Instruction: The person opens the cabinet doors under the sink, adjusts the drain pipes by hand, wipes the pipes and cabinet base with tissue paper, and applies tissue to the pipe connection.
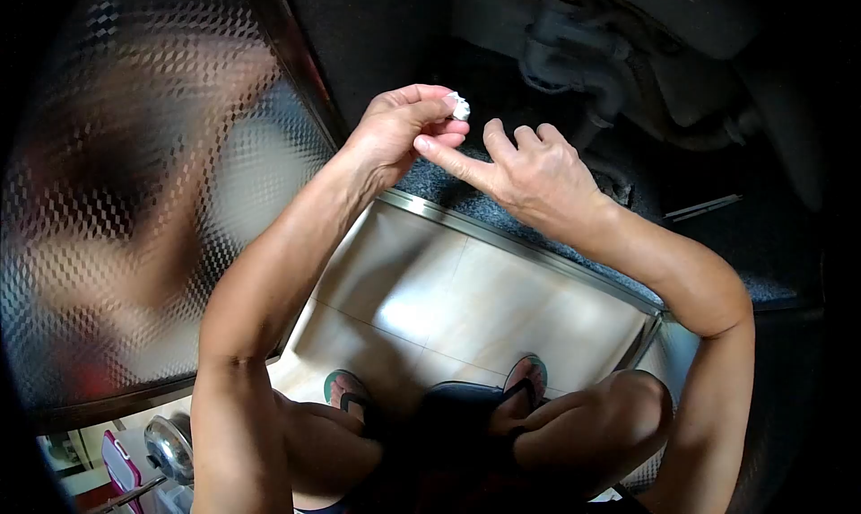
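Observation:
Between the thumb and fingertips of my left hand (pixel 404 128) is a small crumpled white piece (pixel 459 107), its material too small to make out. My right hand (pixel 540 171) is just to the right, palm down, with the thumb stretched toward the left hand and the other fingers bent but apart. Nothing shows in the right hand. Both hands are over the dark speckled floor (pixel 484 211) of an open cabinet.
White drain pipes (pixel 574 65) hang at the upper right inside the cabinet. A patterned reflective door (pixel 161 200) stands on the left. A metal edge (pixel 430 211) borders the tiled floor (pixel 457 290). A metal lid (pixel 169 447) is at the lower left.

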{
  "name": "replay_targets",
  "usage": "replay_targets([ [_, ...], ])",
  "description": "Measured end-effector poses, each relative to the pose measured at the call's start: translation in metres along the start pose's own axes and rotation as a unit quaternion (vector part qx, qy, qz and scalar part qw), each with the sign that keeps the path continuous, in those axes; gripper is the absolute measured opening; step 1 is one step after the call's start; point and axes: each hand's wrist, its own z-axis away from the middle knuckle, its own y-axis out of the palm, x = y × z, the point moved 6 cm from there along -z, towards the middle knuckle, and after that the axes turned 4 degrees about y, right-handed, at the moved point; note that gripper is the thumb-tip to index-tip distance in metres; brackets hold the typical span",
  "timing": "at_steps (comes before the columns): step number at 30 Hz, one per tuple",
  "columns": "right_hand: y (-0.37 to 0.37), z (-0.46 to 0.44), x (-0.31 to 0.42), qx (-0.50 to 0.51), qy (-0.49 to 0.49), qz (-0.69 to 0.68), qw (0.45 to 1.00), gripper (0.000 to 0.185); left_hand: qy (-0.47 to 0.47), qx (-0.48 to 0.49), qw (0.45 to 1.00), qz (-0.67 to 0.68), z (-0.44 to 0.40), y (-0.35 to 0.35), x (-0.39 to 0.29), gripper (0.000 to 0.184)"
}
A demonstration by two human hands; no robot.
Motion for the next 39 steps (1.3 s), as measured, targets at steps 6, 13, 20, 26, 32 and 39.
replay_targets([
  [6, -0.003, -0.003, 0.007, -0.023, -0.015, 0.013, 1.000, 0.057, 0.007, -0.008, 1.000, -0.015, 0.004, 0.005, 0.000, 0.014],
  [13, 0.165, 0.065, -0.091, 0.261, 0.269, -0.114, 0.920, 0.046, 0.047, -0.080, 0.995, -0.035, -0.007, -0.020, -0.018, 0.015],
  [20, 0.261, 0.108, -0.152, 0.230, 0.431, -0.050, 0.871, 0.054, 0.036, -0.064, 0.995, -0.066, -0.002, -0.017, -0.015, 0.017],
  [26, 0.243, 0.081, -0.143, 0.321, 0.436, -0.008, 0.841, 0.034, 0.046, -0.041, 0.995, -0.078, -0.001, -0.010, -0.016, 0.016],
  [32, 0.257, 0.083, -0.152, 0.314, 0.452, -0.052, 0.833, 0.036, 0.056, -0.029, 0.996, -0.067, 0.004, -0.005, -0.026, 0.017],
  [39, 0.235, 0.087, -0.154, 0.245, 0.504, -0.088, 0.823, 0.029, 0.041, -0.054, 0.994, -0.086, 0.000, -0.013, -0.021, 0.018],
])
